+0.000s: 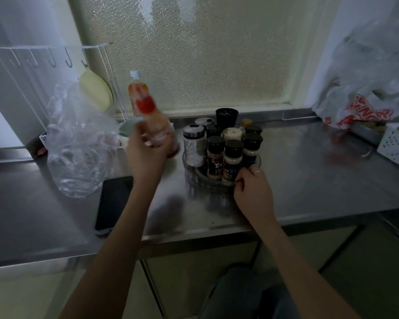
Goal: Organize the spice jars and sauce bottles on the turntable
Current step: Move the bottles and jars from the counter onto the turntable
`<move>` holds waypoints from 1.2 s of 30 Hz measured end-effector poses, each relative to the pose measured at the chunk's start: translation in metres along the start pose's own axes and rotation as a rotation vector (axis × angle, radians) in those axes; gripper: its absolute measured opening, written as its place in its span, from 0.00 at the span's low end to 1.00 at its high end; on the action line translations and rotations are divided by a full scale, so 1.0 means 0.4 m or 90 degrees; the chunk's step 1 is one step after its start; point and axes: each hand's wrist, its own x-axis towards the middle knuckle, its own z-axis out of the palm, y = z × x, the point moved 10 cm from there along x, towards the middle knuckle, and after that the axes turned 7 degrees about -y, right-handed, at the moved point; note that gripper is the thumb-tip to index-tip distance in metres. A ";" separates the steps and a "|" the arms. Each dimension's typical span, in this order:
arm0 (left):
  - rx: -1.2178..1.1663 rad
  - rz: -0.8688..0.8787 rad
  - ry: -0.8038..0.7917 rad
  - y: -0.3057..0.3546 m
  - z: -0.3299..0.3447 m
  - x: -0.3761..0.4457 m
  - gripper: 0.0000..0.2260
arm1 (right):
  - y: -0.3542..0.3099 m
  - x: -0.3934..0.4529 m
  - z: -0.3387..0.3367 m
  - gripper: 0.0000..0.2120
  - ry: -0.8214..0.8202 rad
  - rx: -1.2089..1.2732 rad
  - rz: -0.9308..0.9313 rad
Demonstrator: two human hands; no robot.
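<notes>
Turntable (195, 178) sits mid-counter (309, 180), clear-walled, crowded with upright spice jars (233, 160); open floor shows only at its near-left. Sauce bottle (148, 111), orange-red with white cap, is off the turntable, tilted in the air just left of it, left hand (145, 153) wrapped around its lower body. Right hand (251, 192) pinches the near rim, fingers curled tight. Step judged: loading the bottle. Next move likely needs the empty spot rotated round, then the bottle lowered upright without knocking the steel-topped shaker (193, 146).

Single head-worn view, angled forward and down, close over the steel counter (309, 180) toward the frosted window (205, 54)
</notes>
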 end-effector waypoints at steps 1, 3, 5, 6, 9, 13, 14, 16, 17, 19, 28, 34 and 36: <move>-0.024 0.007 -0.075 0.026 0.047 -0.011 0.18 | 0.000 0.000 0.000 0.04 0.000 0.002 0.001; -0.046 0.003 -0.179 0.047 0.131 -0.036 0.18 | 0.000 -0.001 -0.001 0.05 0.001 0.006 -0.003; -0.044 -0.014 -0.223 0.029 0.185 -0.056 0.19 | -0.001 -0.005 -0.003 0.06 -0.001 0.013 -0.013; -0.030 -0.028 -0.244 0.012 0.205 -0.065 0.19 | -0.002 -0.006 -0.002 0.05 -0.003 0.017 -0.018; 0.010 -0.041 -0.274 -0.028 0.227 -0.071 0.19 | -0.013 -0.007 0.005 0.05 -0.016 0.014 -0.035; 0.054 -0.013 -0.259 -0.015 0.220 -0.078 0.23 | -0.020 -0.007 0.005 0.04 -0.020 0.027 -0.048; 0.062 -0.006 -0.254 -0.014 0.220 -0.092 0.26 | -0.020 -0.009 0.002 0.03 -0.019 0.039 -0.052; 0.072 -0.004 -0.242 -0.018 0.214 -0.139 0.31 | -0.028 -0.017 -0.008 0.05 -0.020 0.076 -0.069; 0.071 -0.017 -0.230 -0.026 0.206 -0.162 0.32 | -0.037 -0.022 -0.012 0.07 -0.027 0.091 -0.082; 0.057 -0.052 -0.196 -0.050 0.186 -0.185 0.27 | -0.067 -0.033 -0.011 0.08 -0.061 0.106 -0.122; 0.121 0.023 -0.225 -0.028 0.197 -0.191 0.03 | -0.021 -0.036 -0.062 0.06 0.065 0.028 -0.024; 0.125 0.020 -0.211 -0.023 0.189 -0.193 0.07 | -0.065 -0.035 -0.021 0.07 -0.029 0.027 -0.116; 0.133 0.032 -0.219 -0.017 0.194 -0.195 0.08 | -0.074 -0.037 -0.018 0.08 -0.046 0.044 -0.136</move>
